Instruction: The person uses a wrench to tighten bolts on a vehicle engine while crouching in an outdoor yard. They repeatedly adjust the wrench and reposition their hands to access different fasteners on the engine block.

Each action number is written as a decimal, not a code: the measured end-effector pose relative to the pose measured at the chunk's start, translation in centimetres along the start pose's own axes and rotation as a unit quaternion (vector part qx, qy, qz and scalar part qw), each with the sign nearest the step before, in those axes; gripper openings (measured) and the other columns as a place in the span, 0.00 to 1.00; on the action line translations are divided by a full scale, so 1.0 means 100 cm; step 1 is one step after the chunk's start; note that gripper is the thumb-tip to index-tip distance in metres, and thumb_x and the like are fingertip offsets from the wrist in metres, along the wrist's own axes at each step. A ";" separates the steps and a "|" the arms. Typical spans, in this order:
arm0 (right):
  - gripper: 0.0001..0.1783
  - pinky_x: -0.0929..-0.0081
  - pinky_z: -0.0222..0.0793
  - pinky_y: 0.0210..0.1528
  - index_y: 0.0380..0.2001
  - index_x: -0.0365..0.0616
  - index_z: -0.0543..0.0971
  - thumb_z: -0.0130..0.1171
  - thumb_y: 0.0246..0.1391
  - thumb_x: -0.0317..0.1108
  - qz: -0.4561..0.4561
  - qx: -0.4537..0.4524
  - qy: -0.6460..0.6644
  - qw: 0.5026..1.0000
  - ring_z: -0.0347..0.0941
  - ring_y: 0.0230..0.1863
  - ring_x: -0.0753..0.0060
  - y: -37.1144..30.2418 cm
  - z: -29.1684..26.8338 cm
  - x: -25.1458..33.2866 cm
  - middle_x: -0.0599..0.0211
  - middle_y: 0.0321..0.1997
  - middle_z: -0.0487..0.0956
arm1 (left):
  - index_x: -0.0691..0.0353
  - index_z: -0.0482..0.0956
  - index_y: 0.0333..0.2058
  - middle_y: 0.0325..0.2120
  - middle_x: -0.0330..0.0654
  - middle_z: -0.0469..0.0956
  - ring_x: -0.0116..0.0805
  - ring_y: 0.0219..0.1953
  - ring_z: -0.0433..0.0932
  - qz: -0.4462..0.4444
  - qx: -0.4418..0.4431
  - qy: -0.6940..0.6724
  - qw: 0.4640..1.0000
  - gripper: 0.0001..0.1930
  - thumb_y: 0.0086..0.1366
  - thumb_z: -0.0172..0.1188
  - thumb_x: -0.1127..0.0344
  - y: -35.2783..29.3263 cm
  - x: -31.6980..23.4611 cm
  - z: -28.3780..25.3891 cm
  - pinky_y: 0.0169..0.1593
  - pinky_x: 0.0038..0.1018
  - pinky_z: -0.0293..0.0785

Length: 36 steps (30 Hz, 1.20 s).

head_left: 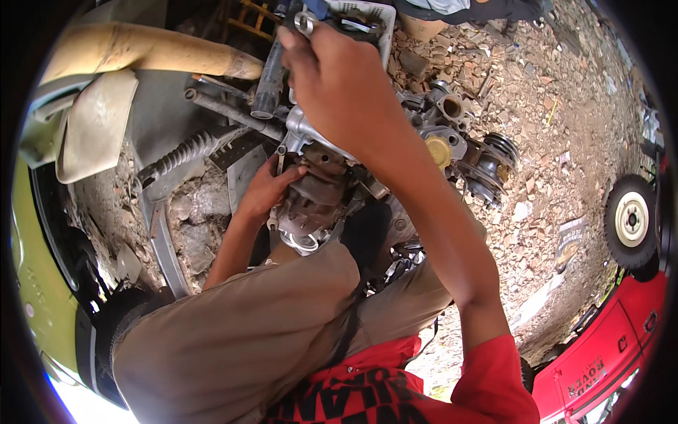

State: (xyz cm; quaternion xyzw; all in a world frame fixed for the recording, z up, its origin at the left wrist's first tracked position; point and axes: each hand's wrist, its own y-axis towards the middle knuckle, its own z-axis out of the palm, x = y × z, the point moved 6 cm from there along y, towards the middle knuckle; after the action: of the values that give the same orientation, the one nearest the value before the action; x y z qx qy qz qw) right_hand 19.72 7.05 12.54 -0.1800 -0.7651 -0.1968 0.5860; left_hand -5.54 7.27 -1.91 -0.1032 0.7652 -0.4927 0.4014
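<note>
My right hand [346, 85] is raised above the far end of a dirty metal engine or gearbox assembly [318, 187]. Its fingers are closed on a wrench, whose bright ring end [305, 23] sticks out past the knuckles; the rest of the wrench is hidden. Lower and to the left, my left hand [265, 187] rests against the assembly's side. Its thumb lies on the rusty brown casting, and its fingers curl round a short upright metal piece [282, 157], mostly hidden. A silvery housing [304, 126] lies just beyond, partly under my right arm.
Metal tubes [233, 113] and a coil spring strut [180, 157] lie left, below a thick bamboo pole [148, 51]. A white plastic basket [387, 32] stands at the far side. Greasy engine parts [487, 166] lie right on rubble ground [544, 169]. A red vehicle [600, 346] stands lower right.
</note>
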 end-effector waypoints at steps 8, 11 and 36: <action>0.21 0.73 0.66 0.29 0.32 0.36 0.78 0.47 0.71 0.42 0.178 -0.064 0.100 0.977 0.73 0.24 0.75 -0.080 -0.041 -0.096 0.66 0.22 0.78 | 0.73 0.64 0.62 0.53 0.56 0.75 0.42 0.55 0.76 0.044 0.001 0.082 0.996 0.44 0.53 0.76 0.55 -0.005 -0.022 0.021 0.59 0.33 0.70; 0.22 0.78 0.64 0.29 0.33 0.37 0.77 0.45 0.72 0.44 0.237 -0.087 0.172 0.952 0.70 0.25 0.81 -0.102 -0.044 -0.109 0.69 0.25 0.78 | 0.73 0.65 0.61 0.52 0.56 0.75 0.42 0.54 0.76 0.034 -0.027 0.105 0.994 0.43 0.53 0.75 0.56 -0.007 -0.025 0.019 0.58 0.33 0.71; 0.22 0.80 0.65 0.37 0.37 0.39 0.75 0.44 0.73 0.48 0.114 -0.044 0.368 0.922 0.66 0.32 0.82 -0.155 0.003 -0.111 0.60 0.43 0.81 | 0.72 0.73 0.54 0.45 0.51 0.80 0.36 0.47 0.79 0.120 -0.025 0.204 0.971 0.32 0.55 0.71 0.58 -0.003 -0.033 0.024 0.52 0.31 0.74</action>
State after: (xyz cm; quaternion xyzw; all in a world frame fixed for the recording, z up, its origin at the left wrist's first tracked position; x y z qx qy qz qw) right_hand 14.37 -6.52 0.34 -0.2062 -0.4604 -0.2145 0.8363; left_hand -1.71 7.38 -0.45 0.0819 0.8497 -0.4325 0.2904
